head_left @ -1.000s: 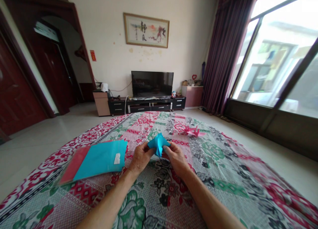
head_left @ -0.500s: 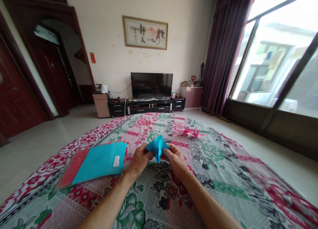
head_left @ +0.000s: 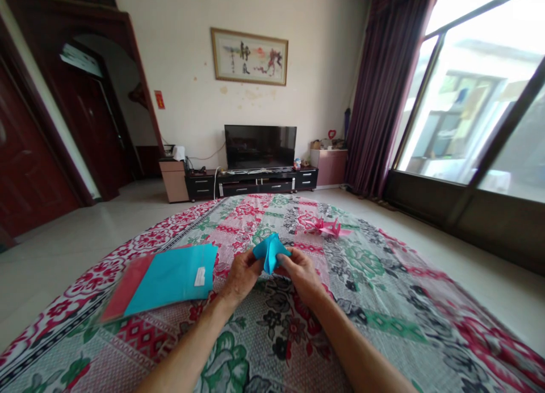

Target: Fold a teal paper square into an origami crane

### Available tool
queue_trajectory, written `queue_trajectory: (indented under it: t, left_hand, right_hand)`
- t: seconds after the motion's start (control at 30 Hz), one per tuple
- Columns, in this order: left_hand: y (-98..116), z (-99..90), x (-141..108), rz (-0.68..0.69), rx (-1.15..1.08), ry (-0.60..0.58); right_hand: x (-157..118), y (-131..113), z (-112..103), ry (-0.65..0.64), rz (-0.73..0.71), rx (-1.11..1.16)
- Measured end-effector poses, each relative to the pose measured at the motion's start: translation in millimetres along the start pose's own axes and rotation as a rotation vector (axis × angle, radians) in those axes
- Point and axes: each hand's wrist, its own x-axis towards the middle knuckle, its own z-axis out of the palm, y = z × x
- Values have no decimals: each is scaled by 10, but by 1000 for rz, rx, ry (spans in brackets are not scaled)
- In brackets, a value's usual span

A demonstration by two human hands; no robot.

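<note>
A folded piece of blue paper [head_left: 271, 253] is held up over the table in the middle of the view, its sides spread out and a ridge between them. My left hand [head_left: 242, 275] pinches its left side, and my right hand [head_left: 300, 272] pinches its right side with the thumb on the front. Some of the fingertips are hidden behind the paper. Left of my left hand lies a clear packet of blue and red sheets [head_left: 170, 280] with a small white label. Pink folded paper figures [head_left: 331, 228] rest beyond my right hand.
The round table [head_left: 366, 319] has a patterned red, green and grey cloth. Past its far edge stand a television [head_left: 260, 147] on a low black cabinet [head_left: 306, 179], and a window [head_left: 464, 115] is at the right.
The blue paper's lower tip has risen slightly and its middle looks wider and more rounded. Both hands keep their grip in nearly the same place.
</note>
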Motion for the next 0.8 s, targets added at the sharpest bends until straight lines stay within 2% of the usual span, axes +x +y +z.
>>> queue_trajectory:
  t: [0.13, 0.3, 0.47, 0.57, 0.8]
  left_hand:
    - [-32, 33, 7, -101, 5, 102]
    - [-39, 37, 6, -158, -60, 150]
    - [-72, 6, 21, -174, -85, 166]
    - [-65, 5, 21, -184, -89, 172]
    - [-38, 0, 22, -180, -111, 153]
  right_hand:
    - [38, 54, 23, 49, -31, 1]
    - [55, 78, 40, 70, -63, 6]
    - [37, 73, 33, 14, -88, 31]
    - [14, 46, 31, -23, -54, 10]
    - [-3, 14, 51, 16, -29, -47]
